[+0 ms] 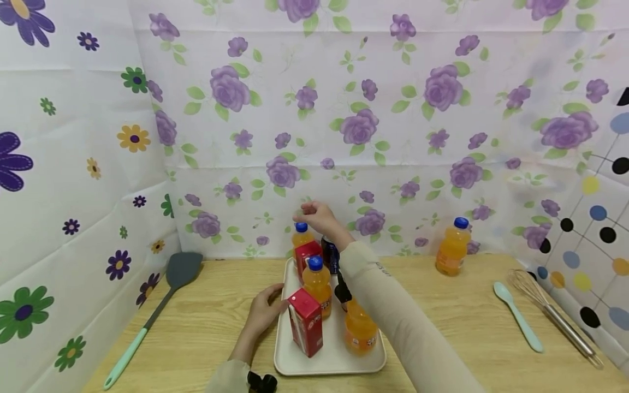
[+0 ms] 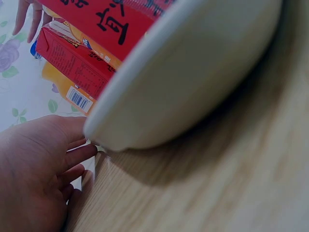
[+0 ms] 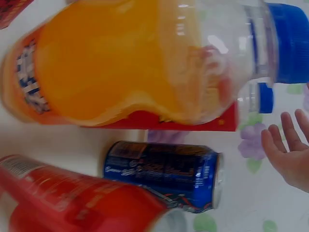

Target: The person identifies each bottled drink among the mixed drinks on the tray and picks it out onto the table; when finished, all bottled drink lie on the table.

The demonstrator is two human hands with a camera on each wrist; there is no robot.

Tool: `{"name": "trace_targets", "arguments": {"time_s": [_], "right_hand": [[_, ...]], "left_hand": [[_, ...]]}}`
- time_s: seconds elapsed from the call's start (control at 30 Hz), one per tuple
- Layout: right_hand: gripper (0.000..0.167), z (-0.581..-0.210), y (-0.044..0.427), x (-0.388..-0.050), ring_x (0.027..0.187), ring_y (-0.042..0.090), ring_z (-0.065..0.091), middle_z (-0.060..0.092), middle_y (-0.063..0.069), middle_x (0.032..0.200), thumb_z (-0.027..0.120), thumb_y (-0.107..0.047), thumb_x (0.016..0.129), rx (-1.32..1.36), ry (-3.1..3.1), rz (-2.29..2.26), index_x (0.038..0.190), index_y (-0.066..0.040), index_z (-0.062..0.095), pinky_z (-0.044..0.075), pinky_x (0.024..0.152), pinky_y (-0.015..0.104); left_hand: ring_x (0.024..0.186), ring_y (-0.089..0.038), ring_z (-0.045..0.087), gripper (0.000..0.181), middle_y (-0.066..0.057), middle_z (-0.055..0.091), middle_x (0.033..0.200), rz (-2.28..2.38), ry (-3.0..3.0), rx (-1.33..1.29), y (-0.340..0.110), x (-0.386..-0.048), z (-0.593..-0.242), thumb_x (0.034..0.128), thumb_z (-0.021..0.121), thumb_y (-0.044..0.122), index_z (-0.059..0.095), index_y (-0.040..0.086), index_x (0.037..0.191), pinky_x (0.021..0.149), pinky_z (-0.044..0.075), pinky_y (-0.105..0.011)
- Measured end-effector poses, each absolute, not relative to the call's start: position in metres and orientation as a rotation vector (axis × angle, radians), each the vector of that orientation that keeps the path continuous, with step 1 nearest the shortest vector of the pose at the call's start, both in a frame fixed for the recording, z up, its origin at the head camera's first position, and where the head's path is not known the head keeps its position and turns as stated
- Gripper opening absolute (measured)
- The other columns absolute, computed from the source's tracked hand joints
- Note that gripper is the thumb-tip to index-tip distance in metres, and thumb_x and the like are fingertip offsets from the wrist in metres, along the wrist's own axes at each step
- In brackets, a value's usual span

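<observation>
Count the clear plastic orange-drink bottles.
4. Three bottles stand on the white rectangular tray: back left, middle left, front right. One stands on the wooden table, right of the tray. The right cream sleeve may hide more.

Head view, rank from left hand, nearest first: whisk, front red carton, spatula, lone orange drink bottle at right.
1. Front red carton, just right of left hand
2. Spatula, left side
3. Orange drink bottle, right rear
4. Whisk, far right

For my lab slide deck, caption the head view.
Left hand at the edge of a white tray of drinks, right hand raised near its rearmost orange bottle.
</observation>
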State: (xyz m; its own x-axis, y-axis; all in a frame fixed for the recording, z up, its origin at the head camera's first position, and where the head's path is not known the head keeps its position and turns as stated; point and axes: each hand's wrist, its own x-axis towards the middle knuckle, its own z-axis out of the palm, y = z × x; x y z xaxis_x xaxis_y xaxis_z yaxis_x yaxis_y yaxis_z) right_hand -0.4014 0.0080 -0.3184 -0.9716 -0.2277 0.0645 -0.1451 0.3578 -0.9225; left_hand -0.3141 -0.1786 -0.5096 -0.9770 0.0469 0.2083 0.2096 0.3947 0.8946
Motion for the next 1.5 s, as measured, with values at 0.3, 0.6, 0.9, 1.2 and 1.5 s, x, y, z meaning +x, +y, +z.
{"name": "trace_targets", "arguments": {"time_s": [0.3,0.6,0.9,1.2,1.5], "right_hand": [[0.053,-0.329,0.017,-0.405,0.130,0.033,0.052,0.056,0.020,0.138,0.067,-0.015,0.090,-0.344,2.522,-1.734,0.137,0.002,0.051,0.041,0.115,0.042],[0.046,-0.340,0.003,-0.397,0.130,0.030,0.053,0.059,0.013,0.138,0.070,-0.017,0.089,-0.356,2.581,-1.606,0.134,-0.012,0.059,0.044,0.112,0.043],[0.040,-0.345,0.005,-0.402,0.125,0.030,0.057,0.063,0.013,0.132,0.070,-0.014,0.089,-0.292,2.613,-1.596,0.128,-0.014,0.064,0.045,0.111,0.044],[0.038,-0.339,0.005,-0.398,0.122,0.030,0.059,0.065,0.015,0.128,0.071,-0.010,0.087,-0.337,2.695,-1.546,0.125,-0.008,0.065,0.048,0.108,0.043],[0.035,-0.339,0.003,-0.398,0.120,0.031,0.059,0.065,0.015,0.127,0.069,-0.011,0.089,-0.336,2.723,-1.529,0.123,-0.007,0.066,0.049,0.107,0.043]], "left_hand": [[0.132,-0.040,0.049,0.046,-0.024,0.059,0.134,-1.642,-2.503,-0.261,-0.171,-0.320,-0.507,0.0873,0.066,0.009,0.057,-0.004,0.130,0.114,0.038,-0.052],[0.131,-0.039,0.051,0.045,-0.023,0.061,0.132,-1.612,-2.505,-0.192,-0.181,-0.314,-0.509,0.0854,0.067,0.007,0.059,-0.003,0.129,0.114,0.038,-0.051],[0.130,-0.039,0.052,0.046,-0.024,0.062,0.130,-1.626,-2.502,-0.223,-0.178,-0.313,-0.509,0.0846,0.068,0.006,0.059,-0.005,0.128,0.113,0.038,-0.052],[0.130,-0.040,0.051,0.046,-0.024,0.061,0.131,-1.635,-2.489,-0.229,-0.177,-0.315,-0.508,0.0840,0.067,0.006,0.059,-0.005,0.128,0.114,0.038,-0.052],[0.130,-0.040,0.051,0.046,-0.025,0.060,0.132,-1.642,-2.488,-0.232,-0.178,-0.315,-0.509,0.0842,0.067,0.005,0.058,-0.005,0.128,0.114,0.038,-0.053]]}}
